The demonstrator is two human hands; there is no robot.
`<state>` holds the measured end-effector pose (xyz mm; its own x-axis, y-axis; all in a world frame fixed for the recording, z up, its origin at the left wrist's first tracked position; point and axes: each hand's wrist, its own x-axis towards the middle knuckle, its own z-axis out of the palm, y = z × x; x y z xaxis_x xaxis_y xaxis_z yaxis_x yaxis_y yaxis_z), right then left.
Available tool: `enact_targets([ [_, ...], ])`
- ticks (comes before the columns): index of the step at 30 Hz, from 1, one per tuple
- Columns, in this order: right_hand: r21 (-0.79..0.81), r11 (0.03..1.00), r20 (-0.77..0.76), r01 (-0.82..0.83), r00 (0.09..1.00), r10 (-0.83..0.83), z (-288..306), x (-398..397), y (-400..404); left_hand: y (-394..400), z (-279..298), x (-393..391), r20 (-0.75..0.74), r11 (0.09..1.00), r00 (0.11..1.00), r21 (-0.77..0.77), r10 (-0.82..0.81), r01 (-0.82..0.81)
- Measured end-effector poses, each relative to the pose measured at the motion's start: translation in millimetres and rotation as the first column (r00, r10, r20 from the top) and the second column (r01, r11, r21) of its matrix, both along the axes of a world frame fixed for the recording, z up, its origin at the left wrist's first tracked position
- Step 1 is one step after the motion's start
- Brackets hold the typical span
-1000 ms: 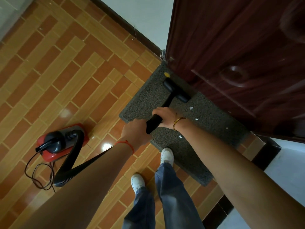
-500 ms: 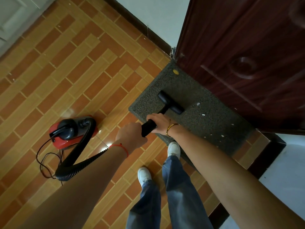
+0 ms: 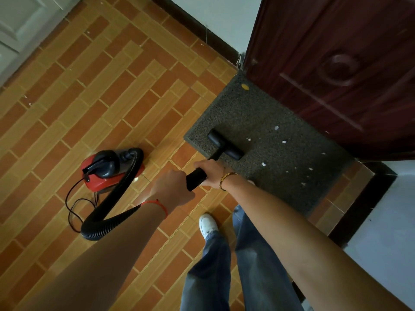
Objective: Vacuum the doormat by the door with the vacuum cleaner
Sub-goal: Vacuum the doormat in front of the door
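— Well, where's the doormat (image 3: 265, 122)?
— Flat on the tiled floor (image 3: 94, 104), long far edge against the foot of the dark red door (image 3: 325, 70). Grey, speckled.

— And on it?
— Black nozzle (image 3: 225, 144) near the left front corner, resting on the pile. White scraps (image 3: 276, 128) scattered over the middle and right half; one yellow scrap (image 3: 245, 86) by the far left corner.

— Hands?
— Right hand (image 3: 212, 173) wrapped round the black wand (image 3: 196, 178) just off the mat's front edge, gold bracelet (image 3: 226, 178) at the wrist. Left hand (image 3: 171, 187) clenched round the same wand lower down, right beside the other; red string (image 3: 157, 204) on that wrist.

— The vacuum cleaner (image 3: 105, 169) itself?
— Red and black body sitting on the tiles, left of the mat and well apart from it. Ribbed black hose (image 3: 110, 218) looping from its top, down and round, then passing behind the left forearm. Thin black cord (image 3: 73, 207) curling on the tiles beside the body.

— Anything else?
— White shoe (image 3: 207, 224) and blue jeans (image 3: 235, 265) on the tiles, short of the mat's front edge. Pale wall (image 3: 224, 16) with a dark skirting left of the door.
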<state>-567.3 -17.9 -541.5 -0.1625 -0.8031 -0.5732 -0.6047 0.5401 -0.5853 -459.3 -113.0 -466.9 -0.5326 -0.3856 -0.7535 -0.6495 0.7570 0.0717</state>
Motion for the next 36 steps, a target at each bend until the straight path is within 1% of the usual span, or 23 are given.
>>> enact_targets([
  [7,-0.006,1.000,-0.014,0.023,1.000,-0.023,-5.5,-2.4,5.4,4.8,-3.7,-3.8,-0.002,1.000,1.000,-0.013,-0.028,0.028],
  [13,0.023,0.999,-0.045,0.040,0.998,-0.039,-17.5,-32.0,17.0,21.2,-13.8,-33.4,-0.012,0.999,1.000,0.035,-0.020,0.021],
  [20,-0.007,1.000,-0.079,0.013,0.997,-0.013,-26.8,-97.7,35.6,36.2,-22.1,-96.5,-0.029,0.996,0.999,0.078,-0.030,0.032],
  [25,-0.018,1.000,-0.089,0.026,0.996,-0.027,-31.8,-154.6,39.2,39.1,-26.6,-151.8,-0.039,0.996,0.999,0.085,-0.019,0.023],
  [36,0.019,0.999,-0.092,0.050,0.995,-0.048,-38.9,-265.8,38.1,38.1,-35.1,-259.5,-0.077,0.996,0.997,0.086,-0.030,0.037],
])
